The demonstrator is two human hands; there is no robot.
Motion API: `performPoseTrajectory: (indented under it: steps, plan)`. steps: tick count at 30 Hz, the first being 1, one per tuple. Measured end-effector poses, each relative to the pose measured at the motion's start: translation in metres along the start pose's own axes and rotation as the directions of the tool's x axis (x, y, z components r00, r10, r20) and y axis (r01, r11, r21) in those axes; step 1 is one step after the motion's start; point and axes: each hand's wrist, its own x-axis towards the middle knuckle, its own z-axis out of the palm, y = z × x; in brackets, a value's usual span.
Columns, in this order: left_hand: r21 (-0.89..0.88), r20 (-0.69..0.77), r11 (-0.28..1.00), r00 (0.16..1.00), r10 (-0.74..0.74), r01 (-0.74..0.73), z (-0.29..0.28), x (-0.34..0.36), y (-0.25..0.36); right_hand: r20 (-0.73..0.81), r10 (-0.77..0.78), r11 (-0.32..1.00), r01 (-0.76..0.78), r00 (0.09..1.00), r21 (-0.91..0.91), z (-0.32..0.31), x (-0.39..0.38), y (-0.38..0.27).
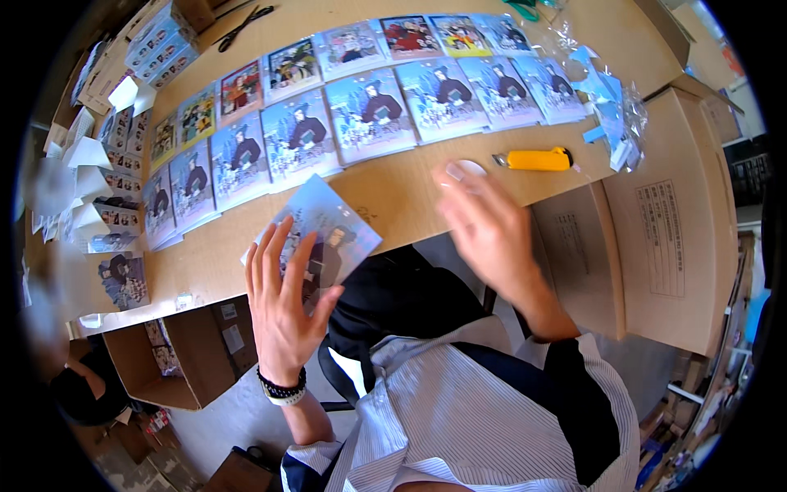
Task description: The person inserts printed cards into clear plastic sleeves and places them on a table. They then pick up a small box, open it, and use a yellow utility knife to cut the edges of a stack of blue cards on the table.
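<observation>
My left hand lies with spread fingers over a light-blue printed card or booklet, which sits turned at an angle at the table's front edge. A dark-clothed figure is printed on it, partly hidden by my fingers. To the right, my right hand is above the table edge, its fingers smeared by motion. Beside its fingertips shows a small white round piece; whether the hand grips it I cannot tell. A yellow box cutter lies just right of that hand.
Two rows of printed cards in stacks run along the table. Black scissors lie at the back left, near small printed boxes. Clear plastic and blue scraps lie at right, beside a large cardboard box.
</observation>
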Motion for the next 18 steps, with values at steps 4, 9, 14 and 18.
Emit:
performPoseTrajectory:
  steps: [4, 9, 14, 18]
  plan:
    - [0.194, 0.053, 0.981, 0.998, -0.027, 0.016, 0.021, 0.005, 0.013, 0.015, 0.130, 0.929, -0.116, 0.991, -0.351, -0.038, -0.009, 0.079]
    - [0.187, 0.115, 0.982, 0.993, -0.002, -0.020, 0.019, 0.009, 0.008, 0.086, 0.128, 0.919, -0.086, 0.988, -0.384, -0.050, -0.032, 0.119]
    - [0.277, 0.111, 0.960, 0.994, -0.004, -0.027, 0.013, -0.003, 0.010, 0.086, 0.358, 0.905, -0.369, 0.930, 0.212, -0.040, -0.031, 0.072]
    - [0.408, 0.012, 0.912, 0.999, 0.046, -0.047, 0.051, -0.009, 0.019, 0.315, 0.362, 0.659, -0.479, 0.878, 0.580, -0.020, -0.045, 0.023]
